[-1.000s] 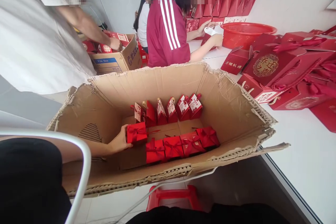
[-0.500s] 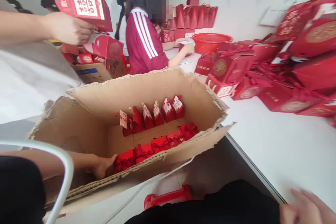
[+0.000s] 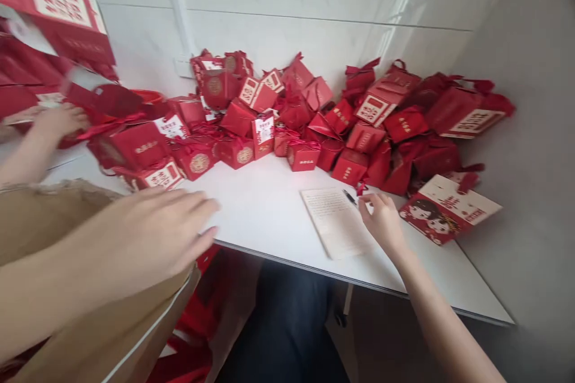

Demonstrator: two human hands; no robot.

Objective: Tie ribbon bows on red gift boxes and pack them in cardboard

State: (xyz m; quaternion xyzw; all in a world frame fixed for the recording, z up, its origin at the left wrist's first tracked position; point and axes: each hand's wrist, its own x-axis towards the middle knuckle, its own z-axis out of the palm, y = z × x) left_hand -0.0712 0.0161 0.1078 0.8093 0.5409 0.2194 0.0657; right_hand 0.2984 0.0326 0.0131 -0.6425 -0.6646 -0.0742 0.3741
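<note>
My left hand (image 3: 166,230) hovers open and blurred, fingers stretched out, over the rim of the brown cardboard box (image 3: 40,221) at the left. My right hand (image 3: 381,220) rests on the white table (image 3: 265,209), fingers loosely apart. Its fingertips sit next to a dark pen (image 3: 349,196) that lies at the edge of a sheet of written paper (image 3: 335,221). I cannot see anything gripped in either hand.
A heap of small red gift boxes (image 3: 314,114) with ribbons fills the back of the table against the wall. A flat red card with a cartoon couple (image 3: 449,209) lies at the right. Another person's hand (image 3: 54,122) works at the far left under a large red box (image 3: 58,12).
The view has swung right from the cardboard box to the table corner. My left hand came out of the box, leaving the red gift box inside. My right hand reached to the paper and pen.
</note>
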